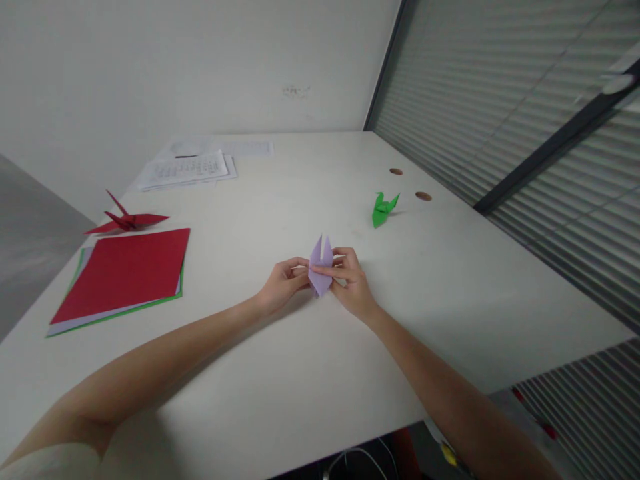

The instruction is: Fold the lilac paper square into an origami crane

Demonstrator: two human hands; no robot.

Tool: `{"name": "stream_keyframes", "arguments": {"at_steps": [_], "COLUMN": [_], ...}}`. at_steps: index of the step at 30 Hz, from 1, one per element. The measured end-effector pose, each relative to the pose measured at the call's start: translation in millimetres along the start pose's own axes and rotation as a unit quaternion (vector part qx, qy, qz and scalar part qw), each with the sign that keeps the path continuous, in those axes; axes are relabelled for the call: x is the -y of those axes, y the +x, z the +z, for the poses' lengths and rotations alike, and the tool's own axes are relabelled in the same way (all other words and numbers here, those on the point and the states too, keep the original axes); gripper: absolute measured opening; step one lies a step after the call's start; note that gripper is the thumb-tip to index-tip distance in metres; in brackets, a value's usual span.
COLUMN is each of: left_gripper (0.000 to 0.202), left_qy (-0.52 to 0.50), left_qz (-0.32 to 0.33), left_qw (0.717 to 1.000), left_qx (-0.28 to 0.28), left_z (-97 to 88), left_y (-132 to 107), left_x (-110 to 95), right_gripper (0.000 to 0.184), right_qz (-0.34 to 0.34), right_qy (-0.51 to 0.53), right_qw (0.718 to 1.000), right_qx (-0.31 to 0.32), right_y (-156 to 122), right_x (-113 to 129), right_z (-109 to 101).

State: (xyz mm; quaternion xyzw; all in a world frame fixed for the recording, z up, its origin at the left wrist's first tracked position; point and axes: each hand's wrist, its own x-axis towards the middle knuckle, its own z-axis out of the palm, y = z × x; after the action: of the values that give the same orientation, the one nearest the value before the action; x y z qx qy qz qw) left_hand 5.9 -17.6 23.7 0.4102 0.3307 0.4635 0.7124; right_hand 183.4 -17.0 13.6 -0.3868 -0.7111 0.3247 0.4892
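Note:
A partly folded lilac paper piece (320, 264) with two upward points stands on the white table (280, 360) at the middle. My left hand (281, 285) pinches its left side with closed fingers. My right hand (351, 283) grips its right side, fingers laid across the fold. Both forearms stretch forward over the table.
A stack of coloured sheets, red on top (123, 275), lies at the left. Behind it sits a red paper crane (127, 220). A green paper crane (384, 208) stands at the right near two round holes (423, 196). Printed papers (187, 169) lie at the back. Slatted blinds line the right side.

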Motion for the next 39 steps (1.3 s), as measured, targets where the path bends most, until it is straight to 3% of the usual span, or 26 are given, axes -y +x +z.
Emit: {"name": "stream_keyframes", "arguments": {"at_steps": [9, 14, 21, 24, 31, 35, 39], "left_gripper": [0.042, 0.032, 0.037, 0.043, 0.046, 0.049, 0.047], "left_qy": [0.054, 0.005, -0.007, -0.015, -0.002, 0.002, 0.014], "left_qz": [-0.028, -0.037, -0.021, -0.012, -0.011, -0.018, -0.014], "left_qw": [0.998, 0.999, 0.998, 0.998, 1.000, 1.000, 1.000], "left_qx": [0.019, 0.016, 0.050, 0.056, 0.002, 0.009, 0.002], "left_z": [2.6, 6.8, 7.0, 5.1, 2.5, 2.9, 1.0], "left_y": [-5, -7, -8, -6, -2, -3, -2], "left_x": [-8, -14, -13, -10, -6, -4, 0], "right_gripper": [0.015, 0.022, 0.037, 0.031, 0.053, 0.046, 0.039], "right_qz": [0.013, 0.012, 0.017, 0.043, 0.156, 0.224, 0.239], "right_qy": [0.028, 0.015, 0.048, 0.058, 0.209, 0.203, 0.196], "right_qw": [0.999, 0.998, 0.998, 0.997, 0.964, 0.951, 0.948], "right_qx": [0.010, 0.054, 0.039, 0.007, -0.048, -0.066, -0.071], "right_y": [1, -1, 0, 2, 7, 7, 7], "right_x": [-1, 2, 3, 2, 3, 3, 3], "right_z": [-1, -7, -8, -3, 6, 7, 9]}}
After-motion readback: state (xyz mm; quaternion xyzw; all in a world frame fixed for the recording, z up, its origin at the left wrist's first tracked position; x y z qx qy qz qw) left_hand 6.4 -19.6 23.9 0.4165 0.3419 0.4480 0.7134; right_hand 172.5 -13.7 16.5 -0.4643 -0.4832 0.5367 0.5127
